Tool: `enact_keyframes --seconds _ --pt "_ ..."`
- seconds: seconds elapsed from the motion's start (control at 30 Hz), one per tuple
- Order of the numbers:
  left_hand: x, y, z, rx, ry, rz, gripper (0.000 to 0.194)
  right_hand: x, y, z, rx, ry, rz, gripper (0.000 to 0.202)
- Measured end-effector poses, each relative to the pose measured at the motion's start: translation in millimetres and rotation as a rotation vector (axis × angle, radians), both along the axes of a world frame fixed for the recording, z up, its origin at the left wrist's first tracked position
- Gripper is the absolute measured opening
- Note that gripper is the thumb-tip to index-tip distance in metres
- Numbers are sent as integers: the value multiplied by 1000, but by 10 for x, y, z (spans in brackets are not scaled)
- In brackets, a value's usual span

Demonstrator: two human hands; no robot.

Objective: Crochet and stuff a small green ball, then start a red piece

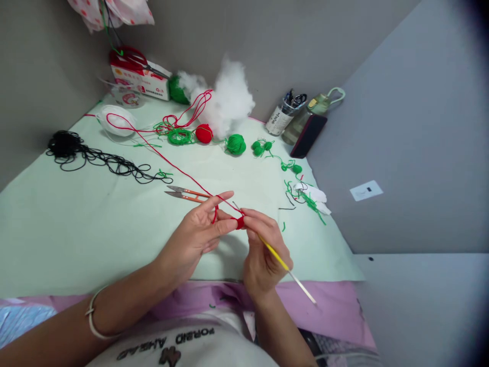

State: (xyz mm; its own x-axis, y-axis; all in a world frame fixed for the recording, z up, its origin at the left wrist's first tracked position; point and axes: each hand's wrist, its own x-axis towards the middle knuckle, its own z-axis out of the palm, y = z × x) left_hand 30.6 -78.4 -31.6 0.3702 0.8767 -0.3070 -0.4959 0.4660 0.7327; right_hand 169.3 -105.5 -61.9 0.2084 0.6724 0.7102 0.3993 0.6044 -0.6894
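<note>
**Red crochet piece — early stage**

Red yarn strand (pixel 164 159) runs over the left hand (pixel 198 232), fingers pinching a small red crocheted nub (pixel 240 222) above the pale green table (pixel 76 229). Right hand (pixel 263 260) grips a yellow-handled crochet hook (pixel 280 262) — only a few stitches look done; most remains.

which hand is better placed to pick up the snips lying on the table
Left, likely. The left hand lies right beside the snips, while the right hand grips the crochet hook.
</note>
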Motion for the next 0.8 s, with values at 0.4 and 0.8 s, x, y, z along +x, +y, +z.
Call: enact_keyframes --seconds 0.4,0.8 --pt "-70 37 -3 42 3 -26 53 128 112 159 -340 527 380 18" --pt "-51 -19 -51 261 228 146 53 191 -33 117 71 -535 31 36"
